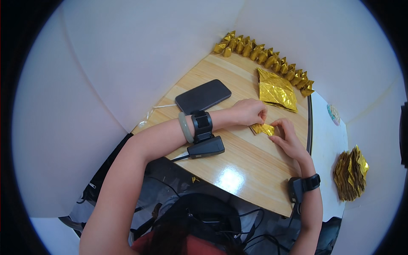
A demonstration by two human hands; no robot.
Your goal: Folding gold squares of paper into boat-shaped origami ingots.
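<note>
A small folded piece of gold foil paper (266,129) lies between my hands over the wooden table. My left hand (250,112) has its fingers curled down in a pinch at the paper's left end. At the other end, the thumb and fingers of my right hand (289,137) close around the paper's edge. Just beyond them rests a flat stack of creased gold foil sheets (277,90). The undersides of my left fingertips are hidden.
Many folded gold paper pieces (259,54) stand in a row along the table's far edge. A dark phone (203,96) with a white cable lies left. On the white surface at right are a thick gold paper bundle (351,175) and a small round patterned object (333,114).
</note>
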